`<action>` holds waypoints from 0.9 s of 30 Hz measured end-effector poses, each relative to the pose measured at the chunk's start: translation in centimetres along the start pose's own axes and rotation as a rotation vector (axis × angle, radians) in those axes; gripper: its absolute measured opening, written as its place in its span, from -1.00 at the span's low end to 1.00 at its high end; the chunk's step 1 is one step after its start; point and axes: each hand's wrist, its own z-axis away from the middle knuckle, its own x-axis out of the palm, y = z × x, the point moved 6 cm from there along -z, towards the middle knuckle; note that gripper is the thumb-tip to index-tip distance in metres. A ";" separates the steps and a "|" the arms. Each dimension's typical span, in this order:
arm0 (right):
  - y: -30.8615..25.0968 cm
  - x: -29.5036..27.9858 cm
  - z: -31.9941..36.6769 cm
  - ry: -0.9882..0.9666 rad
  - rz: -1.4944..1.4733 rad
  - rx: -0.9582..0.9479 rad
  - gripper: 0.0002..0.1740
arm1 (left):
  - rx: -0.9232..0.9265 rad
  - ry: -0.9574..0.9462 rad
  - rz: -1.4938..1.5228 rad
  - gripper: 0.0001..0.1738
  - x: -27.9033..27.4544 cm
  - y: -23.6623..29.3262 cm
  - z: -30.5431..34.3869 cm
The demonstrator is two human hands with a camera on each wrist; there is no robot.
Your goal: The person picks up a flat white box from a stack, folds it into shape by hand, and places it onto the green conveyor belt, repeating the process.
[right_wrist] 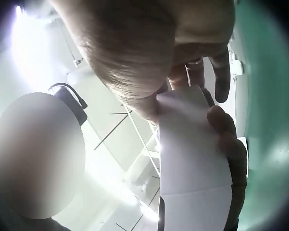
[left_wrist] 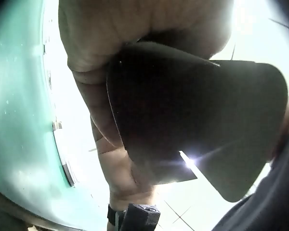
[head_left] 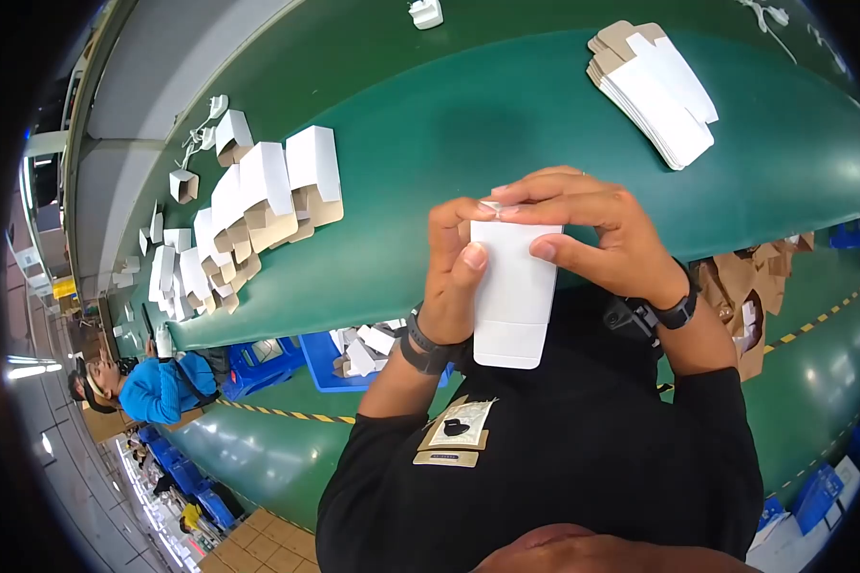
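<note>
A white carton [head_left: 513, 286] is held upright between both hands in front of the chest. The left hand [head_left: 456, 267] grips its side, thumb on the front face. The right hand [head_left: 592, 229] has its thumb on the carton's upper front and its fingers across the top end, close to the left fingertips. In the left wrist view the carton's flaps [left_wrist: 197, 110] spread out dark beside the left hand [left_wrist: 144, 29]. The right wrist view shows the carton's white side [right_wrist: 195, 159] below the right hand [right_wrist: 144, 53], with the left fingers along it.
Several open white cartons [head_left: 263, 181] stand on the green table [head_left: 401, 124] at left. A stack of flat cartons [head_left: 655, 95] lies at the upper right. A blue bin [head_left: 320, 363] with white pieces is below the table edge; a person in blue [head_left: 167, 387] sits at far left.
</note>
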 end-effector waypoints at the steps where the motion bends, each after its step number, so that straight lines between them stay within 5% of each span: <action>1: 0.1 0.1 0.0 -0.021 0.034 -0.011 -0.69 | -0.020 -0.002 0.022 -0.43 -0.1 -0.2 0.1; 6: 0.9 1.2 -0.5 -0.032 0.030 -0.044 -0.66 | -0.115 0.066 0.120 -0.30 -0.6 -0.2 0.2; 8: 2.6 0.3 -0.1 0.221 -0.210 0.183 -0.58 | -0.102 0.110 0.264 -0.24 -0.5 0.0 0.3; 10: 2.2 0.7 -0.5 0.174 -0.209 0.182 -0.58 | -0.080 0.125 0.409 -0.19 -1.3 1.0 0.7; 12: 1.4 0.1 -1.4 0.158 -0.189 0.179 -0.58 | -0.041 0.138 0.234 -0.16 -2.9 1.9 1.2; 13: 0.0 -0.4 -2.2 0.076 0.135 0.100 -0.53 | -0.026 0.139 0.150 -0.14 -3.7 2.1 1.3; 14: -1.2 -0.8 -2.6 0.007 0.461 0.021 -0.48 | 0.062 0.294 0.004 -0.15 -6.8 3.9 2.1; 16: -0.8 -5.5 -1.9 0.200 0.875 0.100 -0.44 | 0.281 0.563 -0.276 -0.20 -12.5 10.7 4.0; 18: 0.9 -10.3 -0.3 0.310 1.342 0.073 -0.41 | 0.264 0.829 -0.799 -0.29 -19.1 16.6 6.2; 19: 1.7 -11.8 0.1 0.310 1.348 0.058 -0.41 | 0.241 0.897 -0.880 -0.32 -22.2 18.7 7.0; 21: 5.0 -14.1 1.7 0.144 1.364 0.458 -0.43 | 0.246 1.035 -1.096 -0.35 -29.8 21.6 8.8; 24: 5.8 -14.0 2.1 0.178 1.339 0.360 -0.46 | 0.244 1.225 -1.556 -0.35 -39.8 24.3 11.4; 27: 5.4 -14.2 2.4 0.196 1.319 0.318 -0.48 | 0.216 1.220 -1.580 -0.43 -43.1 24.9 11.1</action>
